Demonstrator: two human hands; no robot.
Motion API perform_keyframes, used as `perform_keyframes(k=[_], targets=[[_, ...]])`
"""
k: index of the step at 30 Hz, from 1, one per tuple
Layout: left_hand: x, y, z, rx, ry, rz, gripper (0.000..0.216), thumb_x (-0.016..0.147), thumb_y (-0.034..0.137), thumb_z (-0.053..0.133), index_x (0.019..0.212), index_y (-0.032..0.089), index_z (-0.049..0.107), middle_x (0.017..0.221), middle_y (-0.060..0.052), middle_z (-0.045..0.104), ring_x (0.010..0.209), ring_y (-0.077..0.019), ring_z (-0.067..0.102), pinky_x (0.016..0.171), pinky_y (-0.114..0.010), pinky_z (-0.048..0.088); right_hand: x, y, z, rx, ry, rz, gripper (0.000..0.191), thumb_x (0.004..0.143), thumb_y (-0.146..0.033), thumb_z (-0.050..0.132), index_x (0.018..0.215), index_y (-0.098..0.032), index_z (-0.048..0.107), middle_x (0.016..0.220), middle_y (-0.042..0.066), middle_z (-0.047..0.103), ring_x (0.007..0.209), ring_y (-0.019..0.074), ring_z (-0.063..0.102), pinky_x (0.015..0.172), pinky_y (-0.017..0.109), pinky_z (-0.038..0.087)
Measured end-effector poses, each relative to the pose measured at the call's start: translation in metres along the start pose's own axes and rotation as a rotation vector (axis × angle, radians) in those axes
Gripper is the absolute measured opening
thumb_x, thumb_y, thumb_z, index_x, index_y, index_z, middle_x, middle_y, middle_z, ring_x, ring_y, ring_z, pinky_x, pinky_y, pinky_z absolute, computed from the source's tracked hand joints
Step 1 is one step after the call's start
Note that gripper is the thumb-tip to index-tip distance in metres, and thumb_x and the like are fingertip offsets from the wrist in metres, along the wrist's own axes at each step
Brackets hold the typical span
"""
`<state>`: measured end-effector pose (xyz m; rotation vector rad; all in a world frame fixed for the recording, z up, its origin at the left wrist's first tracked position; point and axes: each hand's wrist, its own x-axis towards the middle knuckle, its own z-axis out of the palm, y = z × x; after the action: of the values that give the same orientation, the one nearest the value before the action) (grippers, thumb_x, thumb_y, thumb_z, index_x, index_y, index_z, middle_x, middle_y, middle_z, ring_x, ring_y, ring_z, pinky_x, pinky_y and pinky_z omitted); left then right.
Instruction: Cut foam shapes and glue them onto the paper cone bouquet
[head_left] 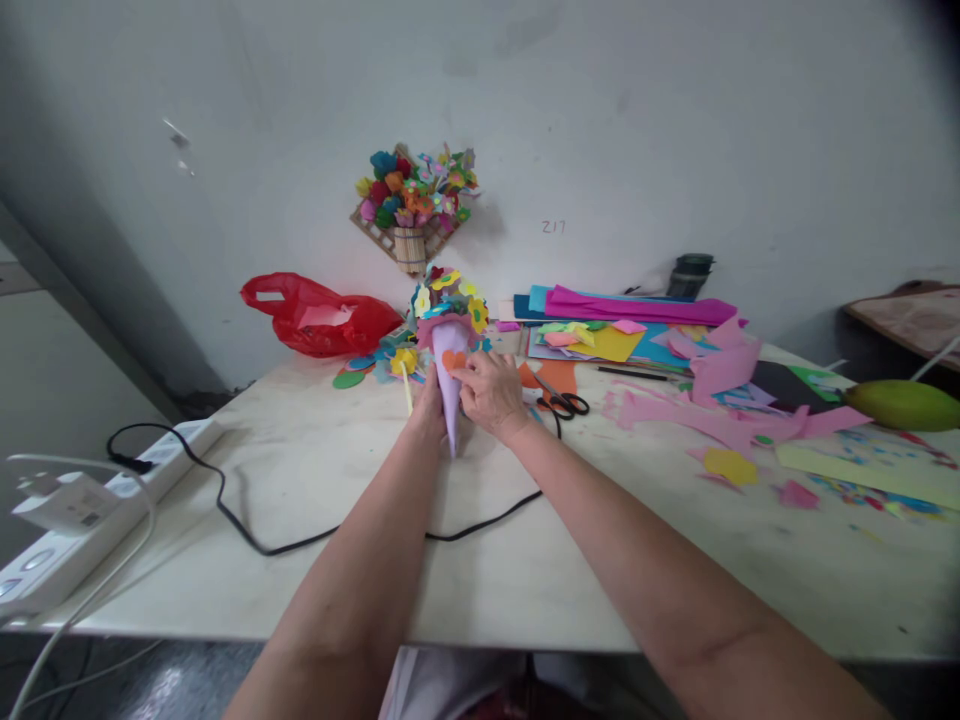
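Note:
A lilac paper cone (448,400) filled with paper flowers (450,295) stands point down above the table in front of me. My left hand (429,400) grips the cone along its left side, its fingers mostly hidden behind it. An orange heart-shaped cutout (453,360) lies against the front of the cone. From the right, my right hand (491,392) presses its extended index finger at the cutout's edge, the other fingers curled. Just beyond that hand lie black scissors (564,402) and an orange sheet (559,376).
Coloured sheets (630,305) and pink scraps (682,415) cover the right side. A red plastic bag (322,318) sits back left. A white power strip (120,490) is at the left edge, its black cord (277,550) crossing beneath my arms. A green-lidded cup (688,277) stands against the wall.

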<state>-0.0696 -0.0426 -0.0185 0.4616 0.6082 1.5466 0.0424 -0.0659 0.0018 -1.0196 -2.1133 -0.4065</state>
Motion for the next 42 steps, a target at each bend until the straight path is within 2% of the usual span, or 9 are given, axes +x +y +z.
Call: perform_keyframes(k=[5, 9, 20, 30, 37, 42], targets=[[-0.0020, 0.0012, 0.0016, 0.016, 0.014, -0.039, 0.039, 0.093, 0.045, 0.042, 0.103, 0.014, 0.064, 0.072, -0.005, 0.070, 0.062, -0.0151, 0.066, 0.061, -0.024, 0.054, 0.0005, 0.0015, -0.0004, 0.006, -0.009, 0.011, 0.033, 0.081, -0.014, 0.049, 0.102, -0.023, 0.073, 0.096, 0.008, 0.060, 0.090, 0.0230, 0.045, 0.077, 0.037, 0.025], [-0.0021, 0.0013, 0.0009, 0.026, 0.011, -0.040, 0.042, 0.093, 0.046, 0.041, 0.108, 0.013, 0.062, 0.072, -0.005, 0.070, 0.062, -0.0148, 0.066, 0.058, -0.023, 0.054, 0.0005, 0.0026, -0.0009, 0.019, -0.019, 0.002, 0.030, 0.080, -0.013, 0.050, 0.095, -0.023, 0.074, 0.094, 0.008, 0.060, 0.089, 0.0226, 0.045, 0.078, 0.037, 0.026], [0.0007, 0.0006, -0.0012, 0.065, 0.033, -0.022, 0.041, 0.092, 0.048, 0.042, 0.103, 0.016, 0.064, 0.070, -0.005, 0.068, 0.060, -0.0155, 0.065, 0.053, -0.022, 0.051, 0.0009, 0.0039, -0.0018, 0.037, -0.014, 0.004, 0.029, 0.080, -0.012, 0.050, 0.091, -0.022, 0.075, 0.093, 0.008, 0.059, 0.089, 0.0220, 0.046, 0.078, 0.037, 0.027], [0.0025, -0.0020, -0.0055, 0.034, -0.045, -0.018, 0.037, 0.091, 0.047, 0.046, 0.103, 0.017, 0.063, 0.076, -0.005, 0.071, 0.066, -0.0167, 0.068, 0.058, -0.024, 0.055, 0.0027, 0.0028, -0.0034, 0.009, -0.018, 0.036, 0.032, 0.086, -0.020, 0.048, 0.109, -0.026, 0.070, 0.101, 0.008, 0.059, 0.091, 0.0231, 0.046, 0.077, 0.037, 0.026], [-0.0019, -0.0019, 0.0006, 0.036, 0.000, -0.011, 0.038, 0.090, 0.045, 0.049, 0.110, 0.015, 0.063, 0.080, -0.006, 0.071, 0.072, -0.0177, 0.068, 0.068, -0.027, 0.056, 0.0036, 0.0011, -0.0047, -0.043, -0.060, 0.014, 0.031, 0.089, -0.022, 0.046, 0.112, -0.027, 0.067, 0.103, 0.009, 0.057, 0.093, 0.0238, 0.044, 0.078, 0.037, 0.026], [-0.0045, -0.0002, 0.0036, 0.059, 0.023, -0.028, 0.036, 0.092, 0.043, 0.044, 0.108, 0.017, 0.063, 0.077, -0.005, 0.071, 0.068, -0.0176, 0.068, 0.066, -0.028, 0.056, 0.0053, 0.0002, -0.0050, -0.040, -0.056, 0.030, 0.031, 0.090, -0.022, 0.045, 0.111, -0.026, 0.068, 0.102, 0.009, 0.058, 0.094, 0.0237, 0.045, 0.078, 0.037, 0.026]])
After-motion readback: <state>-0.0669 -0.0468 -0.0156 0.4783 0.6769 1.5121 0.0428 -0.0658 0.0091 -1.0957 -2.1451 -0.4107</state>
